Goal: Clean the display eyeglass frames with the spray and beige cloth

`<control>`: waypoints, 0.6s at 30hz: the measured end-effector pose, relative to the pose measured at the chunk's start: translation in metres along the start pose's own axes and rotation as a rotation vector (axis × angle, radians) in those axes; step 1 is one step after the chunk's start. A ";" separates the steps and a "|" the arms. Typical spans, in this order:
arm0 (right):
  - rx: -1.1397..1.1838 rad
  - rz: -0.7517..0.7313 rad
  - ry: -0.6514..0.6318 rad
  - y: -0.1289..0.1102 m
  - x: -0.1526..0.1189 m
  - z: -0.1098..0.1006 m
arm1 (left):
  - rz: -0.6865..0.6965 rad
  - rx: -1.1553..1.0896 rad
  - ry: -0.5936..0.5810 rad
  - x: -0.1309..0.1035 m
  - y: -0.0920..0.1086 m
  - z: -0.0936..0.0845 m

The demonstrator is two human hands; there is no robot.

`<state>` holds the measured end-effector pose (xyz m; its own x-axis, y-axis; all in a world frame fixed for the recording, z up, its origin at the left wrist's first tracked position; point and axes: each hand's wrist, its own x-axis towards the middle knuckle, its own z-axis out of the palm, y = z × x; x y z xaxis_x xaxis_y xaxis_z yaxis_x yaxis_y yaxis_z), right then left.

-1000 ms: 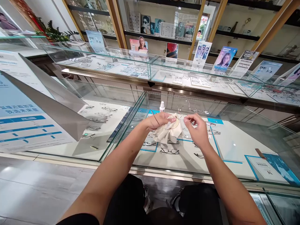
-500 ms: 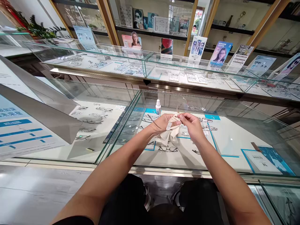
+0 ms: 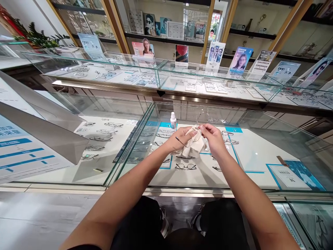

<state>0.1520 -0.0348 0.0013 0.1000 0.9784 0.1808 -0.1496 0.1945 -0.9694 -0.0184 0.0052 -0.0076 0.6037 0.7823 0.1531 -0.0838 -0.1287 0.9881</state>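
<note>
Above the glass counter, my left hand [image 3: 182,137] is closed on a cream cleaning cloth [image 3: 194,145], which hangs in folds between both hands. A thin-framed pair of eyeglasses [image 3: 180,141] is partly wrapped in the cloth; one dark temple tip sticks out beside my left wrist, and most of the frame is hidden. My right hand [image 3: 211,136] pinches the eyeglasses with thumb and fingers at the cloth's upper right edge. Behind my left hand stands a small white bottle [image 3: 173,121].
Rows of spectacles, including a dark pair [image 3: 185,166], lie inside the glass display case [image 3: 156,189]. A folded card sign [image 3: 31,146] stands at the left. Across the aisle, another glass counter [image 3: 109,81] carries several upright advert cards.
The cloth has come up and spread between my hands, covering more of the eyeglasses. The rim that stood above my fingers has tilted and is less visible. The view has shifted slightly.
</note>
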 end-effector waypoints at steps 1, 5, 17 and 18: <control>0.006 0.006 0.017 0.000 0.001 -0.001 | 0.013 -0.028 0.007 0.001 -0.002 0.000; -0.016 -0.041 0.061 -0.002 0.003 -0.003 | 0.012 -0.119 0.102 0.005 -0.004 0.001; 0.123 -0.185 0.219 -0.014 0.013 -0.031 | 0.105 0.616 0.196 -0.011 0.019 -0.015; 0.124 -0.191 0.217 -0.014 0.012 -0.030 | 0.107 0.678 0.193 -0.011 0.019 -0.014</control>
<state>0.1848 -0.0274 0.0121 0.3434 0.8882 0.3053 -0.2254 0.3935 -0.8913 -0.0375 0.0024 0.0092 0.4633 0.8300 0.3106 0.4148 -0.5128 0.7516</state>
